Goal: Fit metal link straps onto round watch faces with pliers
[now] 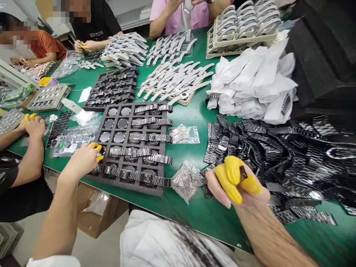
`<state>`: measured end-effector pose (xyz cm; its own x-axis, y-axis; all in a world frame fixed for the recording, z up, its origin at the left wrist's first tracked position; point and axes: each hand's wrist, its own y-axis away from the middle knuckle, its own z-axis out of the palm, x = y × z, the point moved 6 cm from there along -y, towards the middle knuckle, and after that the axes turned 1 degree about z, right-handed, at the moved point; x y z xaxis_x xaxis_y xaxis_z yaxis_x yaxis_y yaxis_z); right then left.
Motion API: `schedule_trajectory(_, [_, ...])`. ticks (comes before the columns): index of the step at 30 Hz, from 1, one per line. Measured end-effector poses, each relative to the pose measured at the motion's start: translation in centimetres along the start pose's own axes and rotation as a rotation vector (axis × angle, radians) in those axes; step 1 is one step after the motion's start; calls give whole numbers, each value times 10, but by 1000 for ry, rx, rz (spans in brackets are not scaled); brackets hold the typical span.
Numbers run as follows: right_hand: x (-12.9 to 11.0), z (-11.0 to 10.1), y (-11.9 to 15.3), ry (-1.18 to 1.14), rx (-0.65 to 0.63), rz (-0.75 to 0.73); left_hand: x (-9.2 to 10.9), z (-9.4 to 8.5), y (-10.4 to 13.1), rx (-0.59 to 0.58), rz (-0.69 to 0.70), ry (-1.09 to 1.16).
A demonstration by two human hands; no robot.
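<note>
My left hand (85,159), with yellow finger cots, is at the left edge of a dark foam tray (155,190). Its fingers close on a dark watch (103,151), mostly hidden behind them. The tray holds round watch heads (119,137) on the left and black metal-banded watches (133,152) across the middle and right. Over the table's near right side, my right hand (236,181) is closed, also in yellow finger cots. Between its fingertips shows the end of a black metal watch band (243,172); the rest is hidden. Loose black watch bands (256,144) lie heaped just behind it.
Small bags of metal pins (187,181) lie right of the tray. Wrapped pieces (250,81) pile up behind the bands. White-strapped watches (175,81) fill trays farther back. Co-workers sit left and opposite; one's hand (35,126) is near my left arm. An open carton (97,211) stands below.
</note>
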<state>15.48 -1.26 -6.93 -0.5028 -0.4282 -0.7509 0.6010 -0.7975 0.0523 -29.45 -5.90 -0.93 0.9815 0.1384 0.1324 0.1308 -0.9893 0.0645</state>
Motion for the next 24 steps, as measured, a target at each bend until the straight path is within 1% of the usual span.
schedule_trajectory(2, [2,3,0,-8,-18,57,7,5,-2,-98,71,-91])
schedule_trajectory(3, [4,4,0,-5,-26,95,10,5,-3,-117,95,-108])
schedule_trajectory(6, [6,6,0,7,-44,178,7,-2,-6,-75,94,-53])
schedule_trajectory(9, [8,7,-3,-10,-68,212,-1,-10,-4,-2,32,13])
schedule_trajectory(10, [10,7,-4,-20,-73,225,-1,-15,-2,60,-16,81])
schedule_trajectory(11, [12,7,-5,-32,-70,241,1,-21,1,153,-75,210])
schedule_trajectory(12, [16,8,-7,-42,-61,257,7,-25,5,256,-138,391])
schedule_trajectory(13, [20,8,-8,-51,-49,271,15,-30,11,404,-197,656])
schedule_trajectory(14, [25,9,-10,-55,-39,282,30,-28,15,496,-218,947])
schedule_trajectory(15, [30,11,-12,-50,-32,292,53,-23,16,500,-201,1165])
schedule_trajectory(16, [36,13,-13,-37,-28,299,80,-17,15,473,-160,1296])
schedule_trajectory(17, [41,15,-14,-18,-23,303,109,-9,12,413,-124,1368])
schedule_trajectory(18, [46,17,-15,5,-11,304,140,2,8,309,-92,1405])
schedule_trajectory(20, [53,19,-16,55,25,293,195,25,0,104,6,1374])
schedule_trajectory(21, [55,19,-16,77,47,282,218,35,-3,35,87,1296])
schedule_trajectory(22, [56,19,-17,94,64,271,237,43,-6,-8,190,1193])
schedule_trajectory(24, [56,17,-19,106,91,243,263,56,-7,-43,407,987])
